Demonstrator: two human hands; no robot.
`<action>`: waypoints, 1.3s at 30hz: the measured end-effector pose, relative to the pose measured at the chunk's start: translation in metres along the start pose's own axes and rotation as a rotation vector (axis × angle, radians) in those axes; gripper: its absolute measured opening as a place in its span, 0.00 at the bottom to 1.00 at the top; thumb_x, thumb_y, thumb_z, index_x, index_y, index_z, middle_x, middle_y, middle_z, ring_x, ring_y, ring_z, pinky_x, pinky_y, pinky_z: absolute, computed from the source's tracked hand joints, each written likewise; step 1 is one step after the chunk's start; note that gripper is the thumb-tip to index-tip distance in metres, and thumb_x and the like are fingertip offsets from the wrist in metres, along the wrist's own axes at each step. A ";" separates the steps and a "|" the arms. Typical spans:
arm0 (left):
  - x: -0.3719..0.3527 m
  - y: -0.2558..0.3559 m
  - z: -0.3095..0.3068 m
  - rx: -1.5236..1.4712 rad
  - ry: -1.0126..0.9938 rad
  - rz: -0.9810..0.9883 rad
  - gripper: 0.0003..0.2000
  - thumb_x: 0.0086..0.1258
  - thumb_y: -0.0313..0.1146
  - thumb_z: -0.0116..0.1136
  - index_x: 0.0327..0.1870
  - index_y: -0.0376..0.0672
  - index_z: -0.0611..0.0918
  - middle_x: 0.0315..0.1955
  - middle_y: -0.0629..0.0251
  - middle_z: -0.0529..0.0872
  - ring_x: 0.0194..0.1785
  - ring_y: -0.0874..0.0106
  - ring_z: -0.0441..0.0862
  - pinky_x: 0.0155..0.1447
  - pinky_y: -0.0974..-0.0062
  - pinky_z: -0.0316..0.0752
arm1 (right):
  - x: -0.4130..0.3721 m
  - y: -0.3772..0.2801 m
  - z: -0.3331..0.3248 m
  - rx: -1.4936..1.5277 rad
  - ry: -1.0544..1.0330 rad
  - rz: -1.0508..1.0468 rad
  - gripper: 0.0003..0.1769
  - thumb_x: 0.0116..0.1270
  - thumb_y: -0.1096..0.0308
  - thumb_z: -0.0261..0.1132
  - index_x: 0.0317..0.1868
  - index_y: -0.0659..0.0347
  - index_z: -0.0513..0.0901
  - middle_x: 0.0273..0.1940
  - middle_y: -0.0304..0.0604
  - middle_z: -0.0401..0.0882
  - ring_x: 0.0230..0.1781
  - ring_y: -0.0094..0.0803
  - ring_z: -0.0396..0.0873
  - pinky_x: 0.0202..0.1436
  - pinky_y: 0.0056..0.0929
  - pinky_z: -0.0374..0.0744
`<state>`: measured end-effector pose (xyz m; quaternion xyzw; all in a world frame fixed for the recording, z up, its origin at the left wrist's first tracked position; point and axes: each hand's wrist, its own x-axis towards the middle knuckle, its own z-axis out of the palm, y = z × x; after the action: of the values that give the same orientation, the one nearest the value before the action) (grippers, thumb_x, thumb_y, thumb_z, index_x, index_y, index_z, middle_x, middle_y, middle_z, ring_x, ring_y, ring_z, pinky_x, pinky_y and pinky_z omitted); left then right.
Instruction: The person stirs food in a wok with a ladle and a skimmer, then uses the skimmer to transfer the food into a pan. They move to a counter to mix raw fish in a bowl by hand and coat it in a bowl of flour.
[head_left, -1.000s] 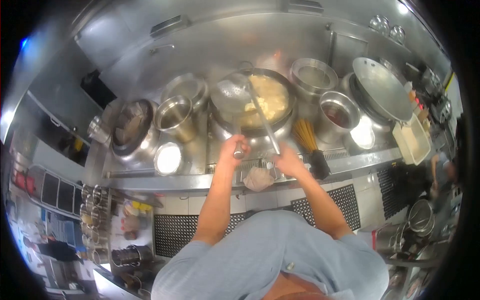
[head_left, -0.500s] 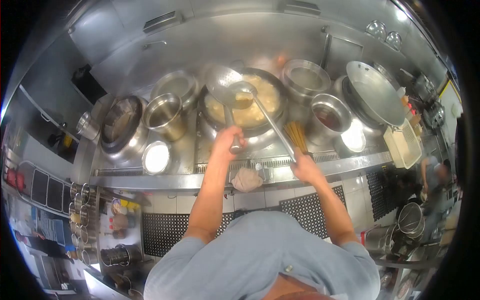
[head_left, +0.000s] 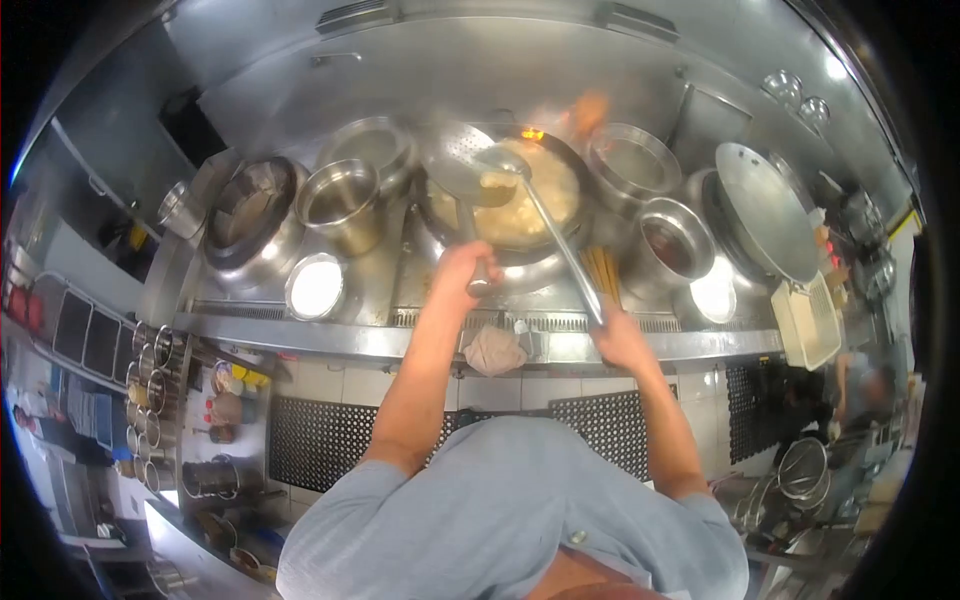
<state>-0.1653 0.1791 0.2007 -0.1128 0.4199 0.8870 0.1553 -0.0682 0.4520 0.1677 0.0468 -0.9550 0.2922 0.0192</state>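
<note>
A large wok (head_left: 424, 215) stands on the middle burner, with pale, bubbling liquid and light pieces of food (head_left: 548, 180) in it. My left hand (head_left: 467, 268) is closed round the handle of a perforated skimmer (head_left: 455, 150), whose round bowl is held over the left side of the wok. From the right, my right hand (head_left: 620, 342) grips the end of a long-handled ladle (head_left: 548, 218). The ladle's head overlaps the skimmer's right edge, beside a few pale pieces of food. At the wok's back rim an orange flame (head_left: 532, 133) shows.
Steel pots (head_left: 337, 205) flank the wok, and a pot of dark red liquid (head_left: 672, 245) stands to its right. An empty wok (head_left: 765, 210) leans farther right. Bamboo sticks (head_left: 601, 275), a bowl of white contents (head_left: 315, 287) and a crumpled cloth (head_left: 493, 350) are near the front edge.
The head view has shifted slightly, so the stove sits farther right. An orange flame now shows at the wok's back rim. Both hands keep their tools over the wok.
</note>
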 end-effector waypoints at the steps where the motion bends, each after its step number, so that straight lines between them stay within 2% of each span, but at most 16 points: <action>1: 0.001 -0.004 -0.001 0.010 -0.007 -0.015 0.03 0.62 0.24 0.55 0.30 0.37 0.74 0.19 0.62 0.76 0.18 0.72 0.73 0.25 0.68 0.75 | 0.006 0.003 0.004 -0.089 0.013 0.002 0.18 0.60 0.69 0.58 0.49 0.68 0.69 0.27 0.63 0.77 0.29 0.59 0.79 0.36 0.48 0.75; 4: 0.005 -0.005 -0.008 0.007 0.000 -0.028 0.03 0.62 0.24 0.55 0.30 0.36 0.75 0.19 0.62 0.76 0.17 0.72 0.73 0.25 0.68 0.75 | 0.016 -0.014 0.006 0.248 0.028 0.026 0.17 0.60 0.70 0.57 0.47 0.69 0.69 0.19 0.55 0.74 0.21 0.48 0.78 0.29 0.42 0.75; 5: 0.002 -0.004 -0.009 -0.007 0.018 -0.033 0.03 0.62 0.24 0.55 0.31 0.36 0.75 0.19 0.62 0.76 0.17 0.72 0.73 0.25 0.68 0.75 | 0.016 -0.026 0.000 0.527 -0.106 0.242 0.16 0.59 0.71 0.57 0.47 0.69 0.69 0.18 0.47 0.71 0.14 0.33 0.72 0.19 0.34 0.70; 8: 0.003 -0.002 -0.016 -0.046 0.004 -0.048 0.03 0.62 0.24 0.56 0.32 0.36 0.74 0.19 0.62 0.76 0.17 0.72 0.73 0.25 0.68 0.75 | 0.018 -0.031 0.000 0.734 -0.110 0.278 0.17 0.59 0.73 0.57 0.49 0.68 0.70 0.19 0.39 0.69 0.11 0.23 0.65 0.14 0.26 0.64; 11: 0.013 0.000 -0.027 0.113 -0.017 -0.008 0.05 0.61 0.24 0.56 0.33 0.36 0.74 0.19 0.62 0.76 0.16 0.72 0.73 0.24 0.69 0.75 | 0.019 -0.021 0.000 1.228 -0.208 0.332 0.19 0.58 0.74 0.57 0.51 0.68 0.70 0.19 0.34 0.66 0.12 0.22 0.63 0.14 0.23 0.61; 14: 0.017 0.012 -0.027 0.269 0.013 0.043 0.07 0.58 0.24 0.57 0.36 0.35 0.72 0.20 0.61 0.76 0.16 0.72 0.73 0.23 0.69 0.75 | 0.012 -0.026 -0.010 1.284 -0.216 0.362 0.21 0.58 0.76 0.57 0.54 0.68 0.70 0.19 0.32 0.64 0.12 0.21 0.62 0.13 0.22 0.60; 18: 0.014 0.033 -0.030 0.623 0.036 0.261 0.14 0.55 0.24 0.58 0.41 0.31 0.70 0.22 0.60 0.76 0.18 0.72 0.75 0.22 0.70 0.75 | -0.006 -0.011 -0.041 0.805 -0.208 0.305 0.23 0.58 0.69 0.60 0.54 0.69 0.72 0.21 0.35 0.68 0.12 0.20 0.62 0.14 0.21 0.61; 19: 0.006 0.041 -0.021 0.715 0.120 0.278 0.19 0.54 0.25 0.58 0.45 0.28 0.69 0.25 0.57 0.78 0.18 0.70 0.76 0.22 0.69 0.75 | -0.012 0.003 -0.053 0.602 -0.243 0.359 0.25 0.57 0.65 0.61 0.54 0.70 0.73 0.25 0.43 0.77 0.17 0.29 0.74 0.20 0.29 0.71; 20: 0.012 0.045 -0.026 0.841 0.170 0.282 0.21 0.54 0.26 0.58 0.49 0.27 0.68 0.30 0.53 0.79 0.22 0.66 0.79 0.25 0.68 0.76 | -0.020 0.042 -0.057 0.153 -0.010 0.034 0.26 0.57 0.65 0.61 0.55 0.70 0.72 0.28 0.49 0.80 0.24 0.39 0.78 0.27 0.36 0.74; 22: 0.038 0.059 -0.046 1.082 0.279 0.290 0.26 0.55 0.26 0.57 0.55 0.26 0.68 0.40 0.46 0.83 0.31 0.60 0.84 0.29 0.66 0.78 | -0.029 0.056 -0.085 -0.279 0.072 -0.148 0.25 0.56 0.66 0.61 0.55 0.67 0.72 0.34 0.57 0.83 0.37 0.54 0.81 0.41 0.46 0.77; 23: 0.055 0.066 -0.057 1.214 0.309 0.300 0.28 0.55 0.28 0.57 0.57 0.25 0.66 0.40 0.44 0.83 0.33 0.59 0.85 0.32 0.65 0.79 | -0.036 0.034 -0.122 -0.256 -0.074 -0.002 0.24 0.56 0.67 0.61 0.54 0.65 0.73 0.37 0.60 0.83 0.43 0.60 0.80 0.48 0.50 0.76; 25: 0.077 0.077 -0.068 1.487 0.365 0.315 0.32 0.54 0.31 0.59 0.59 0.25 0.63 0.41 0.40 0.83 0.35 0.57 0.86 0.37 0.63 0.80 | -0.039 0.016 -0.159 -0.362 -0.156 0.075 0.22 0.56 0.69 0.60 0.52 0.64 0.73 0.37 0.62 0.82 0.42 0.59 0.79 0.47 0.51 0.76; 28: 0.069 0.087 -0.050 1.491 0.349 0.184 0.29 0.54 0.34 0.60 0.55 0.24 0.68 0.39 0.40 0.84 0.38 0.56 0.86 0.43 0.65 0.80 | -0.032 0.001 -0.170 -0.553 -0.189 0.078 0.19 0.55 0.73 0.58 0.50 0.64 0.74 0.35 0.62 0.81 0.42 0.57 0.80 0.47 0.51 0.77; 31: 0.128 0.073 -0.098 1.343 0.196 0.090 0.17 0.57 0.26 0.58 0.45 0.24 0.73 0.27 0.54 0.80 0.20 0.67 0.80 0.19 0.68 0.72 | -0.019 0.016 -0.153 -0.630 -0.158 -0.014 0.18 0.55 0.76 0.56 0.49 0.64 0.73 0.34 0.60 0.82 0.41 0.56 0.81 0.46 0.50 0.78; 37: 0.060 0.071 -0.070 0.985 0.061 0.043 0.07 0.57 0.23 0.56 0.35 0.29 0.76 0.22 0.58 0.77 0.17 0.70 0.76 0.18 0.70 0.74 | 0.003 0.013 -0.109 -0.603 -0.214 0.033 0.18 0.55 0.76 0.57 0.48 0.67 0.72 0.35 0.61 0.82 0.42 0.57 0.81 0.45 0.50 0.79; 39: 0.060 0.070 -0.077 0.894 0.064 -0.088 0.05 0.57 0.22 0.56 0.32 0.31 0.76 0.21 0.58 0.77 0.16 0.71 0.75 0.19 0.70 0.75 | 0.009 0.010 -0.099 -0.589 -0.213 0.008 0.18 0.55 0.74 0.58 0.48 0.68 0.72 0.35 0.61 0.82 0.41 0.56 0.81 0.45 0.49 0.79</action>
<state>-0.2414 0.0880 0.1828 -0.0799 0.7613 0.6071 0.2134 -0.0772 0.5148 0.2449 0.0659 -0.9954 -0.0035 -0.0691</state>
